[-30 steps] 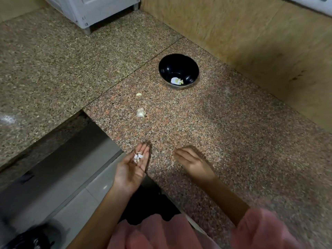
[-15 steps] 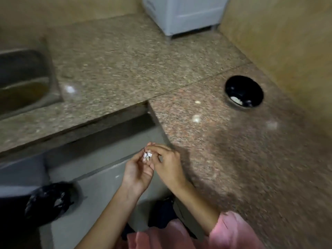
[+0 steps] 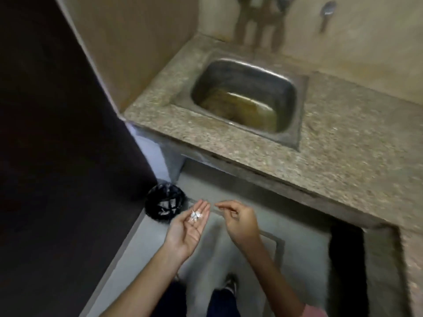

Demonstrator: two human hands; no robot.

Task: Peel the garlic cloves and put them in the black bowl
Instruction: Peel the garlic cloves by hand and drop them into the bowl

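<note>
Nearest, the left hand (image 3: 185, 232) lies flat and palm-up on the near, right side of the black-bagged bin (image 3: 165, 203). It cradles a small heap of white garlic peels (image 3: 195, 215) near the finger bases without closing on them. The right hand (image 3: 240, 221) hangs farther right of the bin, fingers loosely curled, nothing visible in it. The bin sits on the floor, just ahead and left of the left fingertips, so that hand looks the nearer one for tipping the skins out; the heap shows no clear long axis. A dark panel (image 3: 57, 156) walls in the bin's left side, with open floor (image 3: 229, 184) on its right. Beyond the bin run the granite counter (image 3: 343, 156) edge and the steel sink (image 3: 297, 124). Neither cloves nor black bowl are in view.
</note>
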